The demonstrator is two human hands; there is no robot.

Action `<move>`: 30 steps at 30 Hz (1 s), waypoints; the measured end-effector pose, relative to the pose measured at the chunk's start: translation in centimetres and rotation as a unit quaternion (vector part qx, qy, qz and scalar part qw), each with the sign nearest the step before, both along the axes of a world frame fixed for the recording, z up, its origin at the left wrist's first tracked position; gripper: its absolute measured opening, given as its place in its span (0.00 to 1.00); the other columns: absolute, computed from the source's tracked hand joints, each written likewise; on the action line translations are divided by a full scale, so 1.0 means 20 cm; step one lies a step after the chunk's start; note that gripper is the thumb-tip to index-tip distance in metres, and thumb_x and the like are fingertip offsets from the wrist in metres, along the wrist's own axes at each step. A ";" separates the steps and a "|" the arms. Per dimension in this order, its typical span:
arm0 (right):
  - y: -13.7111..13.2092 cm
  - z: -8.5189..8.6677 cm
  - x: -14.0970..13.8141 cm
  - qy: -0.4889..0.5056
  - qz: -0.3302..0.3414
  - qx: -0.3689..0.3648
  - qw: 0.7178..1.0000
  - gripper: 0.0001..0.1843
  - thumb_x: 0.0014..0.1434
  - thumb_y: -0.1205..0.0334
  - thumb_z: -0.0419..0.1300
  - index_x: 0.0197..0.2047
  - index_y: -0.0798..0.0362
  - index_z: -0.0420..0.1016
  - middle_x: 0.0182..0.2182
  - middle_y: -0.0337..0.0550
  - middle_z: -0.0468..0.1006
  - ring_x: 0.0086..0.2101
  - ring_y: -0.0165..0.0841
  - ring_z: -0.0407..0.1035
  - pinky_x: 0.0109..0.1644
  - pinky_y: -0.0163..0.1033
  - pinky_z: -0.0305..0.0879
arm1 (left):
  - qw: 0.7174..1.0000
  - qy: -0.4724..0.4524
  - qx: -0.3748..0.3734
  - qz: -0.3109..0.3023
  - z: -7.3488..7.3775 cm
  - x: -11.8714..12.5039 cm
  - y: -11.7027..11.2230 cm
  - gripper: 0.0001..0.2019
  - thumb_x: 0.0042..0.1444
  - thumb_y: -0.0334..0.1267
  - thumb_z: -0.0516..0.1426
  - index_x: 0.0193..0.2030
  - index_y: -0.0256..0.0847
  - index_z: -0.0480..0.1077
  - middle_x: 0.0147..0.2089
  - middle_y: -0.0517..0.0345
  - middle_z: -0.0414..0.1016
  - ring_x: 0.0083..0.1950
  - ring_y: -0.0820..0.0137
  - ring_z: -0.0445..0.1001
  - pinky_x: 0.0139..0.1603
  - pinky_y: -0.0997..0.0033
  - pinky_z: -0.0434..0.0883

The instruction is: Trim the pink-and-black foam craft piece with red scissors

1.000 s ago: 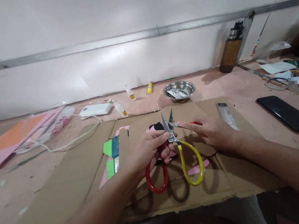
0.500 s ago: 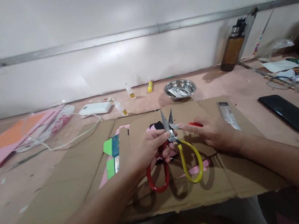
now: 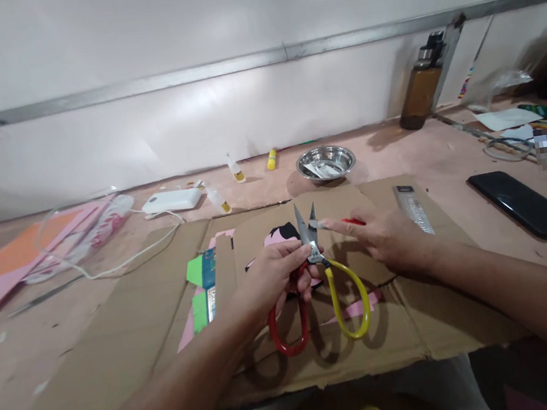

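While the left hand (image 3: 273, 275) is clamped round the scissors (image 3: 316, 253) just below the pivot (blades apart, tips up), the right hand (image 3: 389, 240) reaches a fingertip to the right blade. Whether it pinches anything, can't tell. A red bit (image 3: 355, 221) lies beside it. Probably a blade-handling step; the next move calls for a steady grip, skin off the edges. Scissors held over the cardboard (image 3: 121, 346).

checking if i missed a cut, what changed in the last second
Nothing clearly moved. The left hand still grips the scissors near the pivot, blades slightly apart and pointing away. The right hand still has its forefinger at the blade, with a red thing just behind its fingers. Nothing was taken up or let go; the view drifted slightly.
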State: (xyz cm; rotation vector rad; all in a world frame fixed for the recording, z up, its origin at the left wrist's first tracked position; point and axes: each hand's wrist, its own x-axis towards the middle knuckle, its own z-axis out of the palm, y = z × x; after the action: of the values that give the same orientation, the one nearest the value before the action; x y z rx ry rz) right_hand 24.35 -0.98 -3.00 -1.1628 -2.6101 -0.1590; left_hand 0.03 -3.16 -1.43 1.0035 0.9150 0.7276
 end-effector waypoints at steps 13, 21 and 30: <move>0.00 -0.01 0.00 0.018 -0.001 -0.012 1.000 0.41 0.57 0.78 0.54 0.69 0.38 0.58 0.41 0.45 0.77 0.33 0.33 0.68 0.34 0.34 0.57 | 1.000 0.013 -0.007 0.017 0.02 0.01 -0.01 0.12 0.52 0.42 0.63 0.27 0.37 0.68 0.20 0.63 0.69 0.16 0.80 0.59 0.19 0.76 0.67; -0.01 0.00 -0.01 0.026 0.005 -0.022 0.999 0.40 0.57 0.77 0.54 0.69 0.38 0.58 0.43 0.44 0.77 0.32 0.31 0.67 0.33 0.33 0.57 | 1.000 0.025 0.001 0.017 0.03 0.01 -0.01 0.11 0.53 0.42 0.62 0.28 0.37 0.69 0.21 0.62 0.69 0.17 0.80 0.60 0.20 0.76 0.66; -0.02 0.00 -0.01 0.028 0.015 -0.036 0.999 0.40 0.58 0.77 0.54 0.69 0.39 0.58 0.41 0.44 0.77 0.34 0.32 0.68 0.34 0.33 0.57 | 0.999 0.030 0.002 0.017 0.04 0.01 -0.01 0.11 0.53 0.42 0.62 0.27 0.37 0.69 0.22 0.60 0.71 0.17 0.79 0.61 0.19 0.76 0.66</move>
State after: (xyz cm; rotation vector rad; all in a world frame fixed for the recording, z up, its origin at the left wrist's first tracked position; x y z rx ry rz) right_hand 24.06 -1.37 -3.03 -1.1330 -2.6027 -0.0268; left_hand 0.23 -3.29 -0.72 1.0203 0.9837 0.7316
